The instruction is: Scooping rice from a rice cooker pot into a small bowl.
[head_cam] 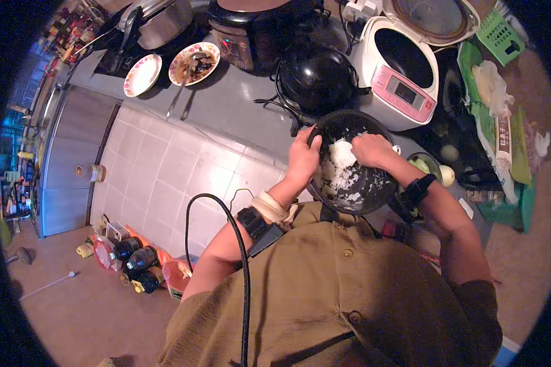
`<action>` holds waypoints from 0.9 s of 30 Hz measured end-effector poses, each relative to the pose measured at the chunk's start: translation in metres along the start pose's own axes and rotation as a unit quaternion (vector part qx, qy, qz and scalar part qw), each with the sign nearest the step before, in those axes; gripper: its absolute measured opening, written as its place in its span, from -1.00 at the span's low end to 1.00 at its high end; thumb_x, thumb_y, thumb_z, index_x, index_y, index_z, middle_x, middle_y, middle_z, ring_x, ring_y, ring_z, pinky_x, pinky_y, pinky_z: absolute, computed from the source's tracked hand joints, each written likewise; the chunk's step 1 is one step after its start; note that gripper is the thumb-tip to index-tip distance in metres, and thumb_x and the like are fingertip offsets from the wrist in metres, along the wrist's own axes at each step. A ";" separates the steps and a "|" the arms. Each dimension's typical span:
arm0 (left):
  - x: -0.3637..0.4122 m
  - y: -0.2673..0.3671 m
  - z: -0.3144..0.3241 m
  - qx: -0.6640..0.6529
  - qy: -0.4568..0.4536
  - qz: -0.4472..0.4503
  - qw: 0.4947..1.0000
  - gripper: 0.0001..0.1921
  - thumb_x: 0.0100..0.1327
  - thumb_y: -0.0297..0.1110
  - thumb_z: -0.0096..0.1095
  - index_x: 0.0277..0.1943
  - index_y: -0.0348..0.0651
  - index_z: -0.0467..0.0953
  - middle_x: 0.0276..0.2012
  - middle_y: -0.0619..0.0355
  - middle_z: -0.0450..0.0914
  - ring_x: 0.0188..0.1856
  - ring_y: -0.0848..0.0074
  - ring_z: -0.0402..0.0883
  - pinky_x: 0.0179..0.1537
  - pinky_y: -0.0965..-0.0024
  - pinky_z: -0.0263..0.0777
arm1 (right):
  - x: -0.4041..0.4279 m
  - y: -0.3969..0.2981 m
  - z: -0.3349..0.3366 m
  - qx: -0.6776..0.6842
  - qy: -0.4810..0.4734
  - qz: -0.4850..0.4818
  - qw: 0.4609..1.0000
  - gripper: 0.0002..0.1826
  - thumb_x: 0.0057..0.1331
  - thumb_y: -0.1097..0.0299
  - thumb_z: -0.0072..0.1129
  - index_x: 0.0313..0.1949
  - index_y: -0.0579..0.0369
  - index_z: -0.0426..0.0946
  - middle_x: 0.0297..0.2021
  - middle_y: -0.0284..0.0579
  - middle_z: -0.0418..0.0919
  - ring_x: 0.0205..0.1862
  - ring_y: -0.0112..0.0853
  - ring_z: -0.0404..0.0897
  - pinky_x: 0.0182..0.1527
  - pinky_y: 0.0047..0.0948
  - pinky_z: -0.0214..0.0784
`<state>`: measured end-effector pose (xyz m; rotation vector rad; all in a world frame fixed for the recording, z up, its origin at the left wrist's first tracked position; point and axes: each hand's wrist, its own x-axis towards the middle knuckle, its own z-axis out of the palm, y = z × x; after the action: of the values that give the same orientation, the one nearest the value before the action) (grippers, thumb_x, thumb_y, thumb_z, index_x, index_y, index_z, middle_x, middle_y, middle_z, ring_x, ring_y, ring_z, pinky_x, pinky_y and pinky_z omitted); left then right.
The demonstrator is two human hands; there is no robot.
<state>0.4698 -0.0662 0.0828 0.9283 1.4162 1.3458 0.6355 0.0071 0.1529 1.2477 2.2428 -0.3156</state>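
A round black cooking pot (376,124) is tilted towards me, close against my shirt. White cooked rice (344,183) lies inside it, with grains stuck along the wall. My left hand (303,156) grips its left rim, thumb on the inner side. Inside the pot, my right hand (372,150) is closed around what looks like a white rice paddle; a smooth white mass (342,154) shows at the fingers and a white end (397,149) pokes out behind the hand. The fist hides the part between. Beyond the pot stands a white rice cooker (367,98) with a pink panel and raised lid.
A shiny black round vessel (314,75) and cable are behind the pot. Left along the grey counter (248,98) are a bowl of dark food (193,64) with a spoon, and a floral bowl (142,75). A bowl of greens (422,165) sits by my right forearm.
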 end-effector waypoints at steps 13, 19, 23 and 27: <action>0.003 -0.010 0.006 -0.023 0.013 -0.006 1.000 -0.70 0.25 -0.46 0.11 0.05 -0.28 0.49 -0.02 -0.09 0.53 0.04 0.18 0.50 0.10 0.33 0.30 | 0.019 -0.007 0.040 0.062 -0.143 -0.096 0.983 -0.64 0.18 0.25 -0.06 -0.25 0.31 0.58 -0.19 0.29 0.56 -0.10 0.06 0.58 -0.04 -0.03 0.41; 0.004 -0.015 0.006 0.003 -0.001 -0.001 1.000 -0.68 0.25 -0.43 0.11 0.06 -0.27 0.49 -0.01 -0.11 0.52 0.03 0.14 0.50 0.10 0.31 0.31 | -0.019 -0.054 0.034 0.108 -0.003 0.052 0.993 -0.72 0.18 0.34 -0.07 -0.28 0.16 0.63 -0.23 0.16 0.61 -0.15 0.00 0.61 -0.10 -0.07 0.45; 0.003 -0.013 0.001 0.024 0.003 0.022 0.999 -0.67 0.24 -0.44 0.11 0.07 -0.27 0.48 -0.01 -0.12 0.52 0.04 0.12 0.49 0.11 0.30 0.30 | -0.023 -0.036 -0.003 -0.013 0.030 0.020 0.999 -0.75 0.17 0.30 -0.01 -0.33 0.09 0.65 -0.31 0.07 0.64 -0.23 -0.13 0.65 -0.19 -0.13 0.50; 0.002 -0.005 0.000 0.017 -0.014 0.012 1.000 -0.67 0.24 -0.44 0.12 0.07 -0.27 0.48 -0.01 -0.11 0.52 0.05 0.13 0.48 0.12 0.30 0.30 | -0.016 0.004 0.010 -0.099 0.156 0.036 0.982 -0.81 0.11 0.39 0.02 -0.42 0.14 0.62 -0.43 0.07 0.63 -0.38 -0.16 0.66 -0.35 -0.20 0.52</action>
<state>0.4702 -0.0650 0.0773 0.9842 1.4151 1.3253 0.6489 -0.0070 0.1538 1.3413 2.4081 0.1377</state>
